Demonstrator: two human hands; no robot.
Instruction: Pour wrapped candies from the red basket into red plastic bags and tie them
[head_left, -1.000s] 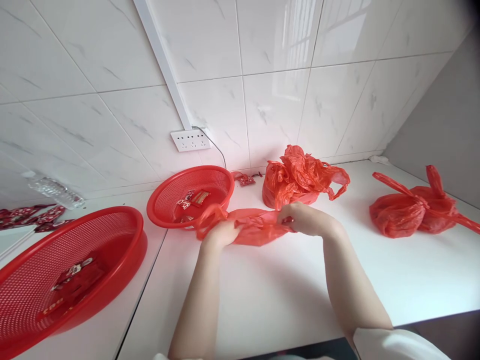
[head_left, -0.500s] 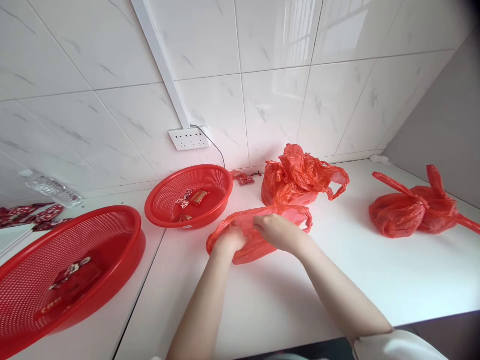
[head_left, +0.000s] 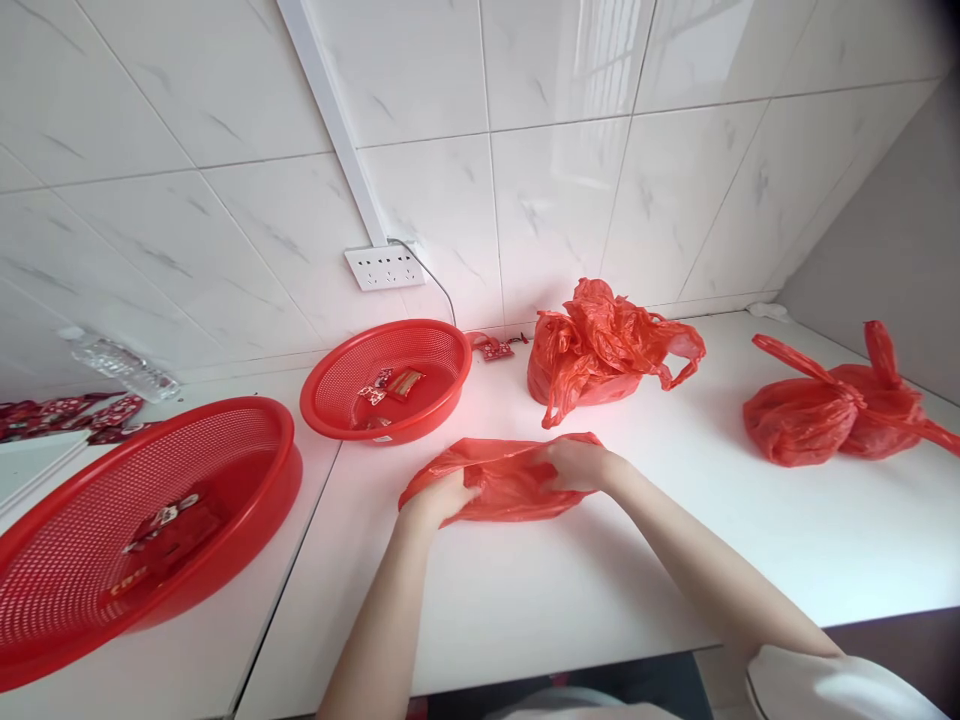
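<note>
A thin red plastic bag [head_left: 510,500] lies on the white tabletop in front of me, its mouth spread wide. My left hand [head_left: 444,497] reaches into the left side of that mouth, thumb apart and other fingers partly hidden by the film. Inside the right side is my right hand [head_left: 576,465], its fingers stretched toward the middle and partly covered. Both hands press outward against the bag, and I see nothing else in them. Just behind stands a bunch of crumpled red plastic bags [head_left: 600,350].
A red mesh basket [head_left: 311,385] holding a few small packets is behind on the left; a larger red basket [head_left: 274,440] stands nearer. Tied red bags [head_left: 802,420] sit at right. Against the tiled wall are a clear bottle [head_left: 124,365], a power socket [head_left: 385,267] and a small red packet [head_left: 495,349].
My hands have moved apart and deeper into the bag, spreading its mouth wider. The right hand has gone from above the rim to inside. The view has shifted slightly.
</note>
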